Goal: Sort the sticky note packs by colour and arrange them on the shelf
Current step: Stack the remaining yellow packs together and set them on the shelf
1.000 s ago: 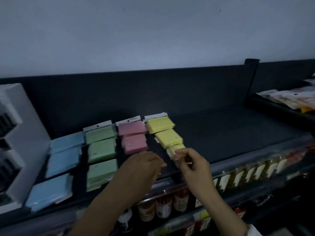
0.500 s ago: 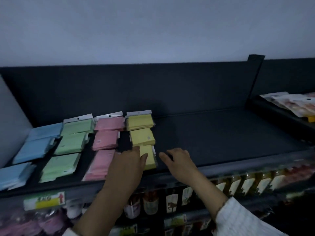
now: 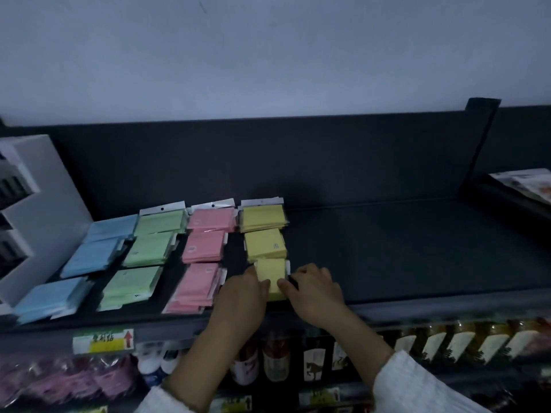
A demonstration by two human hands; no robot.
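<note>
A second earlier both hands had held the last yellow pack in the air over the shelf's front edge. Now that front yellow pack lay flat on the shelf, just behind the front edge and closing the yellow column behind the middle yellow pack and the back yellow pack.

The left hand rested against its left side with the thumb lying on the near corner. Its other fingers were hidden behind the back of the hand, so whether it gripped or only pressed could not be told. The right hand, open beside the pack half a second before, had closed in: its fingers were curled at the right edge and its thumb lay on the near edge, apparently pinching the pack.

The blue packs, green packs and pink packs lay in their own columns toward the shelf's left end, three to a column, with no colours mixed.

Sorting therefore looked complete. What remained was probably only to square this last pack with the two behind it, since it sat slightly to the right of them.
</note>
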